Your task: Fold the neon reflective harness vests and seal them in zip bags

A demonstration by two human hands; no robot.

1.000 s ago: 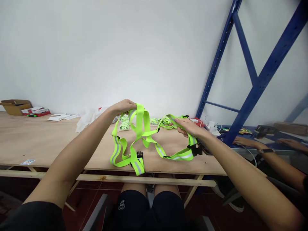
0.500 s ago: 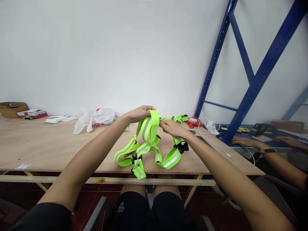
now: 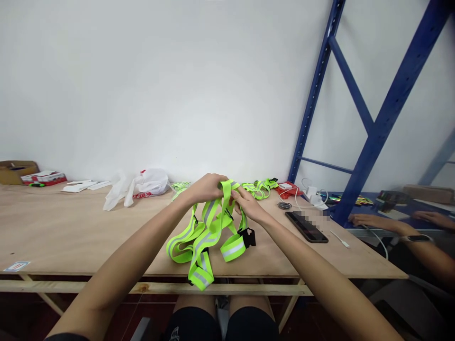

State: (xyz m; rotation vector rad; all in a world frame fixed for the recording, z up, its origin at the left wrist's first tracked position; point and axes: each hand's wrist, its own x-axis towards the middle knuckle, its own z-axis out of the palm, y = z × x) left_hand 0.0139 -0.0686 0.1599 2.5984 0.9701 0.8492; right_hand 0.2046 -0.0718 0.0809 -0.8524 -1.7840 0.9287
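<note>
A neon-yellow reflective strap [image 3: 209,237] with silver stripes hangs in loops from both my hands, above the front part of the table. My left hand [image 3: 210,187] is closed on its upper folds. Close beside it, my right hand [image 3: 249,204] grips the strap from the other side, fingers wrapped round the webbing. A black buckle [image 3: 248,237] dangles on the right below my right hand. One loop reaches down over the table's front edge. Some fingertips are hidden behind the folds.
Behind my hands lie more neon straps [image 3: 261,188]. A phone [image 3: 306,226] and white cables are at right, near a blue rack post [image 3: 369,142]. White plastic bags [image 3: 151,182] lie at back left. Another person's forearm [image 3: 401,228] rests at far right.
Both hands have come lower and the strap has shifted in them. The buckle has swung left and downward. The view has tilted up, and the phone now shows fully.
</note>
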